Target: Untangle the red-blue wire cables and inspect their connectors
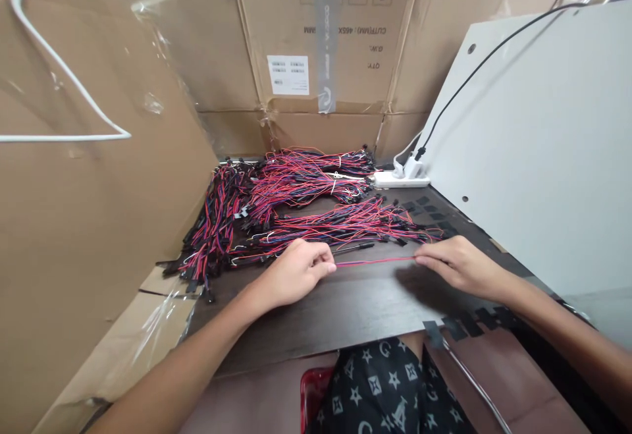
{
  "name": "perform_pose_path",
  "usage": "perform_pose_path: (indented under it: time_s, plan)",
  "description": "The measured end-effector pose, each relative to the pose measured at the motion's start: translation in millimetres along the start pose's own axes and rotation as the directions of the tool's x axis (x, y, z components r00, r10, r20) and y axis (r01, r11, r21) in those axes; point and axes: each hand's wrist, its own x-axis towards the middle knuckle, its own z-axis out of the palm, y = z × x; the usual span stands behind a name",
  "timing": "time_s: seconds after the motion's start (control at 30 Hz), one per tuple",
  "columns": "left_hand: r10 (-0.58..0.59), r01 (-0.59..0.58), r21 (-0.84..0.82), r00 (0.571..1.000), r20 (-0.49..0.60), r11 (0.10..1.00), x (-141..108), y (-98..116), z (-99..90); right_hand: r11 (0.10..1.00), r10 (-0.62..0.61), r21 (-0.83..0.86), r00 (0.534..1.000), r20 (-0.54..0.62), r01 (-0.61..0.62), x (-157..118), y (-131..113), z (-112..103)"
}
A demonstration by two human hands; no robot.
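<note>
A thin red and purple wire is stretched straight between my two hands, just above the dark tabletop. My left hand pinches one end between thumb and fingers. At the other end, my right hand is closed on the wire with its fingertips. Right behind them lies a loose bundle of red, black and blue wires with black ends. A thin dark rod-like item rests between that bundle and the held wire.
More wire bundles lie at the back, some tied, and another heap at the left. A white power strip with plugs sits back right. Cardboard walls and a white panel enclose the table. Black tape pieces line its front edge.
</note>
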Motion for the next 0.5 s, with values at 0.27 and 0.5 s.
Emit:
perform_pose_path:
  time_s: [0.27,0.5]
  plan:
    - [0.042,0.022,0.376,0.986,-0.161,0.927,-31,8,20.2,0.996,-0.074,-0.033,0.982,0.171,0.081,10,-2,11]
    - [-0.034,0.115,0.447,0.982,-0.185,0.887,-56,14,40.6,0.981,-0.153,-0.091,0.97,0.189,0.172,13,-16,11]
